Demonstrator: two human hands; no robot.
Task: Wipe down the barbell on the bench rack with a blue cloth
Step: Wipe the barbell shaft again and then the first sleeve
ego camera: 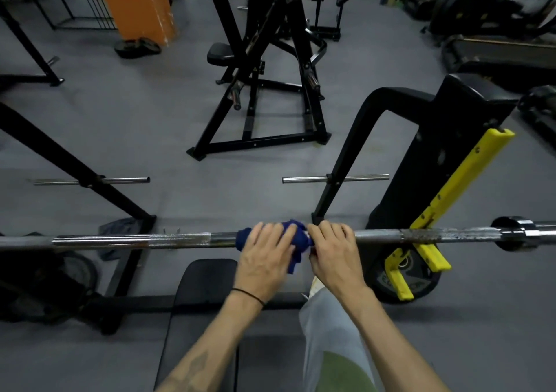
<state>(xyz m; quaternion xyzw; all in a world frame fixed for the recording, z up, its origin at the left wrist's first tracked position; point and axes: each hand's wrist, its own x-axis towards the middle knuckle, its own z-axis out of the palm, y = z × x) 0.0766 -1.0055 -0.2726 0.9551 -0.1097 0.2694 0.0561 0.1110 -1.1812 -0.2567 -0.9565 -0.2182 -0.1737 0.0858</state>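
Observation:
A steel barbell (135,240) runs left to right across the view, resting on a yellow rack hook (433,241) at the right. A dark blue cloth (296,238) is wrapped around the bar near its middle, one end hanging below. My left hand (264,256) lies over the cloth with fingers curled over the bar. My right hand (334,250) grips the bar right beside it, touching the cloth's right edge. Both hands are side by side above the black bench pad (198,301).
The black rack upright with a yellow guard (469,169) stands at the right, a weight plate (406,283) below it. A slanted black frame (78,169) is at the left. A black machine (270,69) and an orange pillar (138,3) stand farther back on grey floor.

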